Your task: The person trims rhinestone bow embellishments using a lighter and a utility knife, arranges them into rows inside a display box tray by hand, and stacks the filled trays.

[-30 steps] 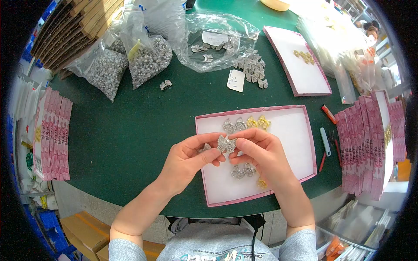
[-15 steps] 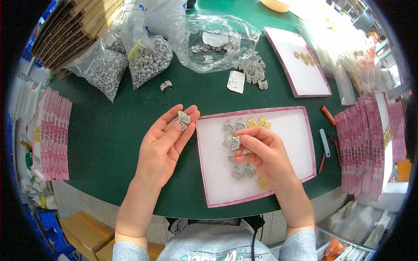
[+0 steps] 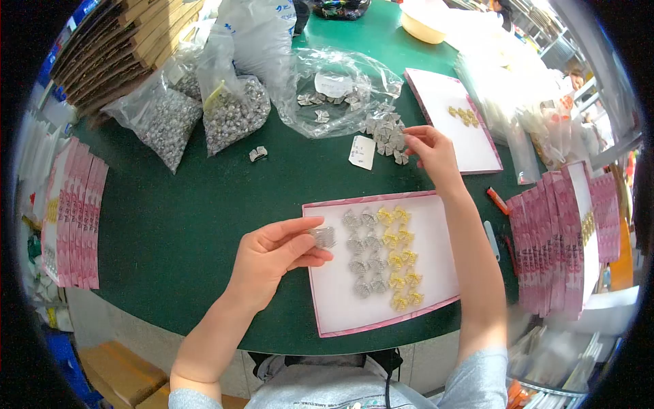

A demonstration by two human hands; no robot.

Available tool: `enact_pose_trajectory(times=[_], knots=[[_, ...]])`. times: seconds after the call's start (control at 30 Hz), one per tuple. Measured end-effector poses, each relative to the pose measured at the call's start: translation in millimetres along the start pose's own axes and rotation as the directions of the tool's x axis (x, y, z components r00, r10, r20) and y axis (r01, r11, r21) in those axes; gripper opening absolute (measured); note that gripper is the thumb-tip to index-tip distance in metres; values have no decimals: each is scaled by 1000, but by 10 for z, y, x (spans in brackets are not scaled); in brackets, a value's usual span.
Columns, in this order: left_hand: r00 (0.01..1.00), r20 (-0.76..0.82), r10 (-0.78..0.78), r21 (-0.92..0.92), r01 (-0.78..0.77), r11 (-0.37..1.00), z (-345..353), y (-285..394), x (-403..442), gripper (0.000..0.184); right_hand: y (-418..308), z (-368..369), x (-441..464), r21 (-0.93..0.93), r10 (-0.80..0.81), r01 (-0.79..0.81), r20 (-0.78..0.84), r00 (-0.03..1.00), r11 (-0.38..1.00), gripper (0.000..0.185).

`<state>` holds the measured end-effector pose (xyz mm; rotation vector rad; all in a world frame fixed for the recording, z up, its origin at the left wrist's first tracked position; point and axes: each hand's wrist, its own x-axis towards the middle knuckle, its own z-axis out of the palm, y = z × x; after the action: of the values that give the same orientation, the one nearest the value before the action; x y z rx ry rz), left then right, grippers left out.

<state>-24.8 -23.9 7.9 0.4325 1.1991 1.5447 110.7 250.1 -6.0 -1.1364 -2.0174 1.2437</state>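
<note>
My left hand [image 3: 272, 255] pinches a silver rhinestone bow [image 3: 324, 236] between thumb and fingers, just over the left side of a white tray with a pink marbled rim [image 3: 312, 286]. Within the tray lie two columns of silver bows [image 3: 359, 266] and, to their right, two columns of gold bows [image 3: 396, 260]. My right hand [image 3: 434, 158] reaches beyond the tray to the right edge of a loose pile of silver bows [image 3: 385, 131]. Its thumb and forefinger are close together at the pile; whether a bow is between them I cannot make out.
Behind the pile lies an open clear bag [image 3: 320, 126] with more bows, beside a white label [image 3: 362, 152]. Bags of silver beads [image 3: 235, 116] stand back left. Another tray [image 3: 470, 146] holds gold bows. Pink box stacks [image 3: 71, 211] flank the table. A single silver bow [image 3: 258, 154] lies apart.
My right hand has left the tray and moved up to the pile; the bow it held is no longer seen in it. My left hand has come down and right with its bow, now beside the tray's columns.
</note>
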Motion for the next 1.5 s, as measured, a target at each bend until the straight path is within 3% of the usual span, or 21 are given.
enact_pose_trajectory(times=[0.1,0.13,0.2,0.27,0.37,0.57,0.9,1.5], knots=[[1000,12,-10,12,10,1000,28,-9,9,22,-9,51,-130,-302,-343,295,-118,932,907,20],[999,28,-26,17,26,1000,38,14,-6,22,-201,100,-327,-123,-169,164,-34,985,979,21],[996,66,-55,25,53,998,43,41,-24,21,-444,195,-760,166,-73,38,212,974,985,21],[994,86,-69,23,67,998,49,23,-24,21,-569,296,-1128,313,11,-140,382,924,939,22],[990,107,-94,30,91,995,72,-6,-34,22,-577,364,-1411,364,46,-257,498,866,895,20],[983,158,-91,46,85,995,116,-27,-53,29,-537,324,-1436,423,148,-386,494,856,820,17],[986,168,10,145,-35,989,136,-132,-40,36,-463,336,-1436,485,140,-385,467,873,785,15],[985,170,37,197,-71,978,125,-155,-37,36,-472,341,-1437,489,164,-418,481,862,765,14]])
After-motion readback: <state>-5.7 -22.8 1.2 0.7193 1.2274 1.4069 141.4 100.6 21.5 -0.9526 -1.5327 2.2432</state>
